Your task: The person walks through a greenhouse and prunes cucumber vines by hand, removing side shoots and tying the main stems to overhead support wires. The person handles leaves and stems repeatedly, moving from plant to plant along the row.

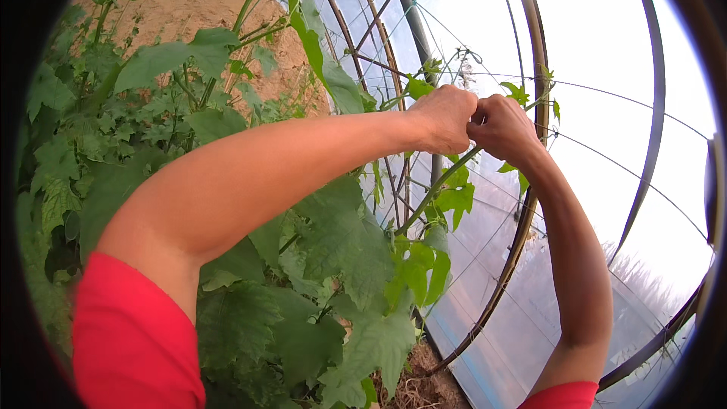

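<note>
Both arms, in red sleeves, reach up among climbing vines inside a plastic-covered greenhouse. My left hand (447, 119) is closed at the upper centre, its fingertips hidden from view. Against it, on the right, is my right hand (503, 126), thumb and fingers pinched together. A green vine stem (437, 184) rises from the lower left to my right hand. What lies between the fingers is too small and covered to tell. Bright green lobed leaves (456, 196) hang below the hands, and a small young leaf (515, 92) shows just above the right one.
Thin wires (602, 91) cross between curved greenhouse ribs (537, 23) near the hands. A dark grey pole (417, 23) stands behind the left hand. Dense leafy vines (352, 238) spread below and left, before an earthen wall (170, 0). Clear plastic sheeting (500, 307) lies to the right.
</note>
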Demonstrator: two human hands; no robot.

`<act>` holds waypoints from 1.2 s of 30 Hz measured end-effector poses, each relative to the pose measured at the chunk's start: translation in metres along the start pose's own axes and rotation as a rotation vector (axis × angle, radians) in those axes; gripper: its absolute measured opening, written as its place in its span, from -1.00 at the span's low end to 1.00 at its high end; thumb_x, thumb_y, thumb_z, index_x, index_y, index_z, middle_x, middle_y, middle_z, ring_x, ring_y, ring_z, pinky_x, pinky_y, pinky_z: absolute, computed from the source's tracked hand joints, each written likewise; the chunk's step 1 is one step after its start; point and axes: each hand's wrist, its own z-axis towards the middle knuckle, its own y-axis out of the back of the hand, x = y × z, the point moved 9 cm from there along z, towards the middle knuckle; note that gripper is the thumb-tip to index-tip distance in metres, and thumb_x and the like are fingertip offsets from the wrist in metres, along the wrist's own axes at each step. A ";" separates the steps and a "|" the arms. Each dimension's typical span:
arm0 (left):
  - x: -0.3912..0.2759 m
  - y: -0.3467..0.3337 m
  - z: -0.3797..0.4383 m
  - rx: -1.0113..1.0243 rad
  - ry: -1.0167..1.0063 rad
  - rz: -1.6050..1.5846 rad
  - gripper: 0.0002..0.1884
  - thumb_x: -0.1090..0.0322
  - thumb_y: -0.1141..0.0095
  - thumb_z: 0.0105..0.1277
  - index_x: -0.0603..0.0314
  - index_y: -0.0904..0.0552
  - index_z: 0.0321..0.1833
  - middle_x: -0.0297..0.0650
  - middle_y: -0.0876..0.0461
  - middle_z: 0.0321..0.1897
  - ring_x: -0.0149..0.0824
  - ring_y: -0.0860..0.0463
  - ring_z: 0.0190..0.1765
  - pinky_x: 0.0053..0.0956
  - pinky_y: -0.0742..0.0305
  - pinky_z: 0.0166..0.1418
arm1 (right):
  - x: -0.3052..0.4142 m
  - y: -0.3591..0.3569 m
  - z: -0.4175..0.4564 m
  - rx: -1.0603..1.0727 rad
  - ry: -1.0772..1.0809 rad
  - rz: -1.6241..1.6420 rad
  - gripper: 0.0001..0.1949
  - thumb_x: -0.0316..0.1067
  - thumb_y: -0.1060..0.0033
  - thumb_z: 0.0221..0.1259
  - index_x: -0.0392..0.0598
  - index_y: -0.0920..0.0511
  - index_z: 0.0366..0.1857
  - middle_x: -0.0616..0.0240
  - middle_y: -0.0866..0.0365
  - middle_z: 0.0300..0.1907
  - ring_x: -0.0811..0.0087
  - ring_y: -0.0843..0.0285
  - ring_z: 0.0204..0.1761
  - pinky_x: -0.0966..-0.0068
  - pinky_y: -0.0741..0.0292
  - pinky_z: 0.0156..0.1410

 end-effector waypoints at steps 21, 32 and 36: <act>-0.009 0.020 -0.018 -0.087 -0.137 0.486 -0.74 0.47 -0.06 -0.12 0.29 -0.59 -0.28 -0.02 -0.55 -0.56 -0.05 -0.58 -0.40 -0.32 -0.48 -0.27 | -0.036 -0.015 0.006 -0.259 -0.122 -0.025 -0.71 -0.12 -0.29 -0.19 -0.16 -0.57 -0.56 0.21 -0.50 -0.63 0.34 -0.45 -0.56 0.41 -0.33 -0.48; 0.055 0.114 -0.044 -0.511 0.287 -0.289 -0.78 0.45 0.03 0.13 0.38 -0.49 -0.17 -0.25 -0.52 -0.41 -0.49 -0.44 -0.36 -0.58 -0.38 -0.26 | 0.004 0.037 0.042 -0.467 0.110 0.340 -0.79 -0.32 -0.07 0.09 -0.03 -0.59 -0.20 0.27 -0.53 -0.63 0.55 -0.35 -0.66 0.55 -0.31 -0.50; 0.048 0.114 -0.054 -0.445 0.260 -0.185 -0.81 0.47 0.04 0.13 0.37 -0.50 -0.20 -0.26 -0.51 -0.40 -0.48 -0.44 -0.38 -0.57 -0.39 -0.28 | 0.041 0.033 0.049 -0.338 0.203 0.176 -0.71 -0.33 -0.13 0.05 0.01 -0.54 -0.08 0.26 -0.51 -0.68 0.55 -0.26 -0.72 0.51 -0.23 -0.56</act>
